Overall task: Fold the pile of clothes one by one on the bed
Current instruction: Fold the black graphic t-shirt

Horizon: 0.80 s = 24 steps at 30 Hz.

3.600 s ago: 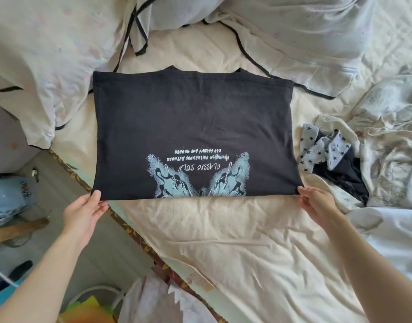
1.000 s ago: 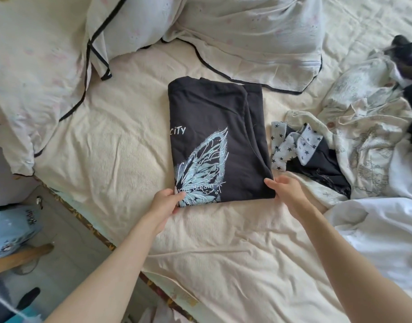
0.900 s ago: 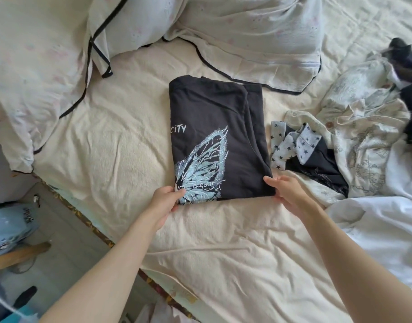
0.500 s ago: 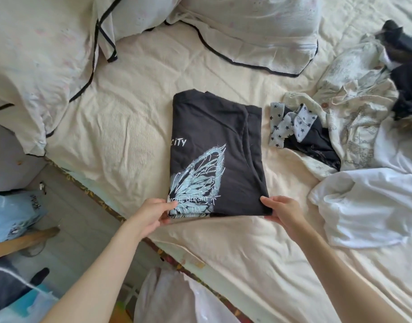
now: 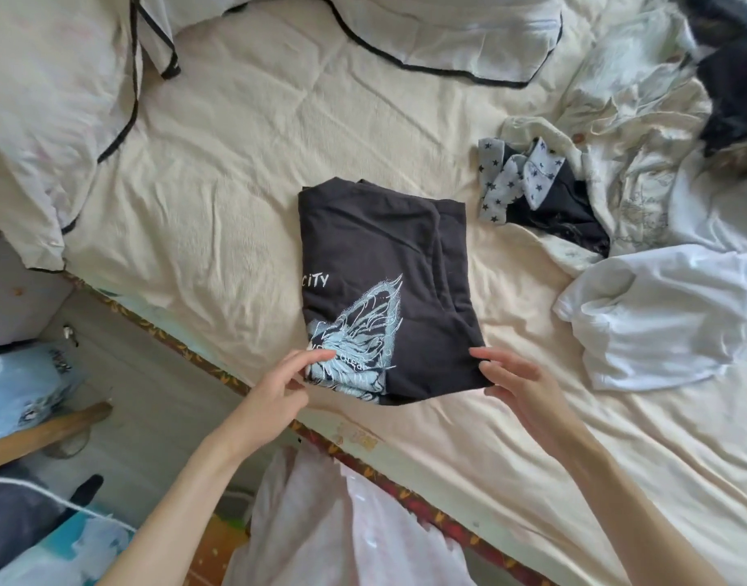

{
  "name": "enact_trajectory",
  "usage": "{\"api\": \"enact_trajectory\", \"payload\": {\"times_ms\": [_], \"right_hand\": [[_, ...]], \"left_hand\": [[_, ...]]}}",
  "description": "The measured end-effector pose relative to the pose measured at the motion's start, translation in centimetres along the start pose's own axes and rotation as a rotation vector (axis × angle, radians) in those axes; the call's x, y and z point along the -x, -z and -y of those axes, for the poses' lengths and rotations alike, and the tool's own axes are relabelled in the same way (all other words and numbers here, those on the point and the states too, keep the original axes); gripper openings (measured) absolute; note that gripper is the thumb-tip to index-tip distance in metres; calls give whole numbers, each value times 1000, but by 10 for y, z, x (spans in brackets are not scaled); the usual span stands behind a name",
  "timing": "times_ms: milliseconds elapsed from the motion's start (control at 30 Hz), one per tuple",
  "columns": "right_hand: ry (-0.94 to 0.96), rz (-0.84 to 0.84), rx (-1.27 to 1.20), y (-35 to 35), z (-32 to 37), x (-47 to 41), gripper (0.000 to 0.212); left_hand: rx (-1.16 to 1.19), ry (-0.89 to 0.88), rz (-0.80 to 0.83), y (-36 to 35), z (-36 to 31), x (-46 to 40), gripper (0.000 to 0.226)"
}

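Note:
A black T-shirt [image 5: 384, 264] with a light-blue butterfly print lies folded into a narrow rectangle in the middle of the bed [image 5: 236, 205], close to the near edge. My left hand [image 5: 278, 382] pinches its near left corner, index finger lying on the print. My right hand [image 5: 515, 382] pinches the near right corner. The near hem looks slightly raised off the sheet. To the right lies the unfolded pile: a star-patterned grey and black garment [image 5: 528, 179], a cream printed garment [image 5: 625, 162] and a white garment [image 5: 659, 319].
Pillows with black piping lie at the back [image 5: 447, 31] and left [image 5: 46, 120]. A dark garment [image 5: 731, 90] sits at the far right corner. The patterned bed edge [image 5: 405, 501] runs diagonally below my hands, with a pale pink bag [image 5: 342, 522] and floor clutter beneath.
The wide black T-shirt has been folded sideways into a narrow rectangle. Over the last second both hands have pulled it by its near corners toward the bed's near edge.

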State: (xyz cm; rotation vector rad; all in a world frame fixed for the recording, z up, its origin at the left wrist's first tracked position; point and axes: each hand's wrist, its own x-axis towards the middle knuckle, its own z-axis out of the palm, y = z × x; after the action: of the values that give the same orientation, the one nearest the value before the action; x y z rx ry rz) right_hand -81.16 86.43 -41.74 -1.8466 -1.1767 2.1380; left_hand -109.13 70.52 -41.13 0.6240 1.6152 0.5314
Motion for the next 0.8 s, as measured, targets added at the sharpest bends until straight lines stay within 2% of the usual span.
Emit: {"api": "enact_trajectory", "payload": {"times_ms": [67,100,200,233,333,367,433,533,667,800], "right_hand": [[-7,57,-15,5,10,-2,33],[-16,107,-67,8,16,-2,36],[-33,219,-239,13,34,-10,47],[-7,210,-211,12,39,-15,48],[170,55,140,4,57,-36,32],[215,-27,211,2,62,-46,22],[256,-143,230,-1,74,-68,14],[265,-205,142,-17,91,-104,25],[308,-375,286,-43,105,-144,30],[330,-494,326,-55,104,-175,25]], "left_hand": [[-32,-32,-2,8,-3,-2,76],[-68,-45,-44,10,-5,-3,74],[-155,-94,-236,18,-15,-15,52],[-161,-110,-301,20,-20,-21,44],[-184,-149,-477,31,-37,-49,10],[-205,-153,-527,35,-44,-60,8],[-180,-152,-569,41,-54,-84,17],[-100,-125,-574,44,-72,-115,22],[-255,-106,-696,50,-81,-148,25],[-411,-79,-778,56,-80,-176,30]]}}
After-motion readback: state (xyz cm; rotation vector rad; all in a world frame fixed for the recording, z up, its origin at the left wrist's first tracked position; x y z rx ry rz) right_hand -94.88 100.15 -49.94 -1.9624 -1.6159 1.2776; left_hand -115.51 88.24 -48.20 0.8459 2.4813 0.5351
